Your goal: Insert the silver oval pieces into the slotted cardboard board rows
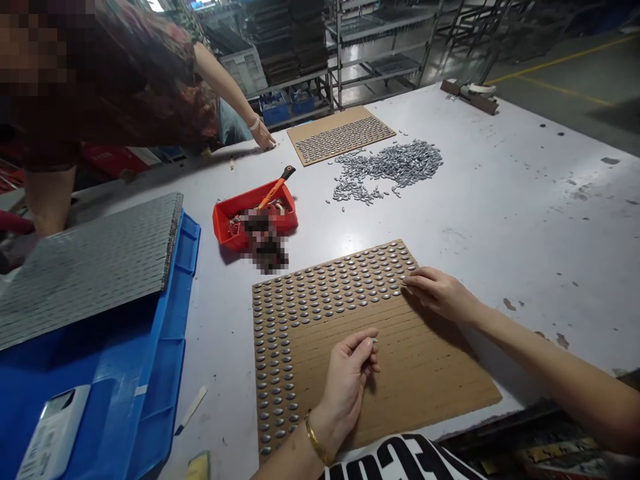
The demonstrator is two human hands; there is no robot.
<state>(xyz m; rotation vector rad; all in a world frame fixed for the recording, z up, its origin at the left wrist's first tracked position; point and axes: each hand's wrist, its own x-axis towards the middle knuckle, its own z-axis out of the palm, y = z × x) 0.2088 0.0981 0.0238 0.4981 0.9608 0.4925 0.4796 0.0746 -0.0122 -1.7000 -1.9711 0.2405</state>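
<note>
Cardboard sheet (395, 367), flat on table (530, 220); smooth oval metal pieces (350, 275) in rows, long axes crosswise. Left hand (350, 373) above sheet, thumb and forefinger pinching small piece (374, 341); right hand (440, 292) at sheet's right edge, fingers bunched, grip unclear.

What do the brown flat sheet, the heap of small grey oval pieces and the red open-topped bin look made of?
Brown flat sheet: corrugated cardboard, matt, going by its colour and parallel ridges.
Heap of small grey oval pieces: probably metal, satin, from their silvery highlights; coated plastic remains possible.
Red open-topped bin: likely moulded plastic, judging by its smooth, evenly coloured walls.
</note>
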